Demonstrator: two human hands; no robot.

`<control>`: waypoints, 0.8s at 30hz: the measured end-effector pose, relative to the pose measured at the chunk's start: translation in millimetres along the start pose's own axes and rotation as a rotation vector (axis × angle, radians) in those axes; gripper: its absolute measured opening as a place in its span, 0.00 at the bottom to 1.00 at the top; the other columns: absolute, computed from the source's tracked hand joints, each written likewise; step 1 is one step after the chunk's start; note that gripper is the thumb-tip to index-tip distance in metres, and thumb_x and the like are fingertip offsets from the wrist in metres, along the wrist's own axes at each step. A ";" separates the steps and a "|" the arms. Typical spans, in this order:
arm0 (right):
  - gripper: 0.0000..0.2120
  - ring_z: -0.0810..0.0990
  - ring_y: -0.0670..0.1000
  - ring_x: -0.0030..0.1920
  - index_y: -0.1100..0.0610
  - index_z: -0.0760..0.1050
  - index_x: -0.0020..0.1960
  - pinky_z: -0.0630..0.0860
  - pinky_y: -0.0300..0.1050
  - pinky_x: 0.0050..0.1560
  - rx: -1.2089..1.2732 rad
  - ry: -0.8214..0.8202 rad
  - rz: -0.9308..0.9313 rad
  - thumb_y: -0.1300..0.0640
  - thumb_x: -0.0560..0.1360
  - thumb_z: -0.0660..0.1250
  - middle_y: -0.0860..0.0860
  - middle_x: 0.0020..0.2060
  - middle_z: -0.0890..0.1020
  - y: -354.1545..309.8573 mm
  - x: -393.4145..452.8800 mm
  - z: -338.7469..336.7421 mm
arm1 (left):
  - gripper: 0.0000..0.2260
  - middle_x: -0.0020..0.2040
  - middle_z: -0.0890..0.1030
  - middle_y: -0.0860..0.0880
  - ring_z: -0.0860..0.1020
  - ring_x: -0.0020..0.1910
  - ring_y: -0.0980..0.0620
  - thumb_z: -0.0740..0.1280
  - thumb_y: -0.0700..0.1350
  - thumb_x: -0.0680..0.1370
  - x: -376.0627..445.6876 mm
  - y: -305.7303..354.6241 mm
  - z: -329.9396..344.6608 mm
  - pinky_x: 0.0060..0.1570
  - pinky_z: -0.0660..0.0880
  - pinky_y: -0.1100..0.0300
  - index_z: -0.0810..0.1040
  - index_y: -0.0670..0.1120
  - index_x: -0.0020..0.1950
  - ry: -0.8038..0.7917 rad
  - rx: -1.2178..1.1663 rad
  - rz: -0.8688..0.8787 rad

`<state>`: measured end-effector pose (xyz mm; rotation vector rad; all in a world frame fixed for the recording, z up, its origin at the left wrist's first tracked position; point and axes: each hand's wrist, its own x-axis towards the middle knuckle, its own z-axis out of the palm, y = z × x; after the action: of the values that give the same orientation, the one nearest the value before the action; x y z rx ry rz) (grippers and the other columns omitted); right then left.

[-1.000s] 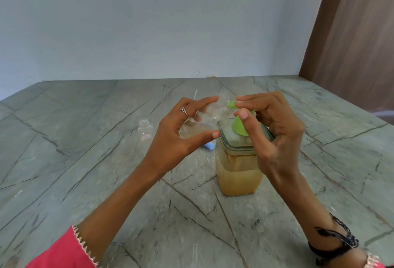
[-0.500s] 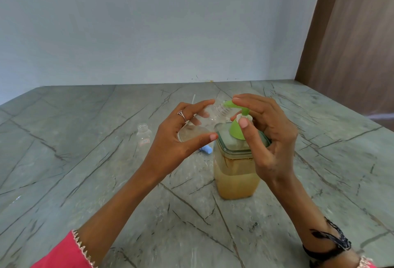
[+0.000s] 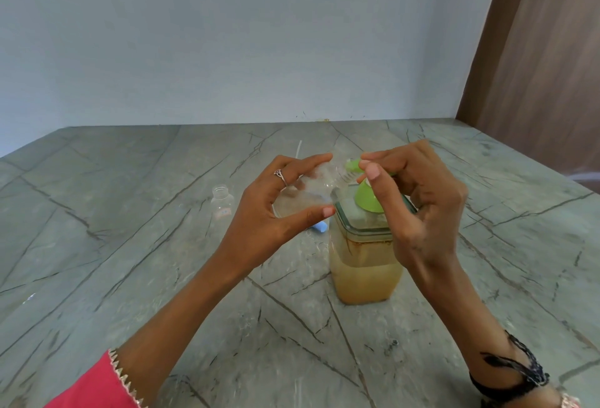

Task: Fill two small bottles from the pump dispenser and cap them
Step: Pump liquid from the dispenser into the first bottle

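Two hands at the dispenser (image 3: pixel 363 264): left hand (image 3: pixel 276 209) grips a tilted clear bottle (image 3: pixel 308 190) at the spout. Right hand (image 3: pixel 418 203) curls round the green pump (image 3: pixel 365 201). Second bottle (image 3: pixel 222 201) stands uncapped on the desk (image 3: pixel 97 245).

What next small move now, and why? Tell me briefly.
Probably press the green pump head down with the right hand. The left hand holds a clear small bottle tilted with its mouth at the spout, and the right fingers already rest on the pump.

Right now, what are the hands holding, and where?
Left hand grips a clear small bottle round its body. Right hand pinches the green pump head.
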<state>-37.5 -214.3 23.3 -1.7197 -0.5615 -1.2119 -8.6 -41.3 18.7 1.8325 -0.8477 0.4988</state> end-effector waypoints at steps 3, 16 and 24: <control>0.08 0.80 0.46 0.41 0.58 0.78 0.42 0.75 0.34 0.39 -0.016 0.014 0.001 0.56 0.76 0.63 0.53 0.39 0.80 -0.2 0.6 -0.9 | 0.24 0.50 0.74 0.62 0.74 0.50 0.58 0.70 0.54 0.69 0.4 -0.4 -1.8 0.49 0.70 0.71 0.70 0.59 0.64 -0.003 0.017 0.009; 0.13 0.78 0.50 0.58 0.56 0.74 0.59 0.77 0.52 0.55 0.136 -0.133 -0.004 0.58 0.75 0.60 0.49 0.56 0.77 6.8 -8.3 -6.8 | 0.21 0.50 0.75 0.59 0.75 0.49 0.57 0.69 0.54 0.69 1.1 2.0 2.1 0.49 0.71 0.71 0.74 0.58 0.62 0.008 -0.025 -0.012; 0.13 0.80 0.49 0.49 0.57 0.75 0.53 0.79 0.38 0.47 -0.007 -0.058 -0.078 0.55 0.71 0.72 0.53 0.49 0.77 5.9 -3.6 -2.4 | 0.22 0.50 0.75 0.57 0.75 0.49 0.56 0.69 0.53 0.69 0.9 1.8 3.2 0.49 0.70 0.70 0.72 0.58 0.63 0.003 -0.039 -0.007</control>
<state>-35.5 -218.6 17.8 -1.7575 -0.6650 -1.2234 -9.5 -45.0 19.1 1.7983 -0.8432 0.4778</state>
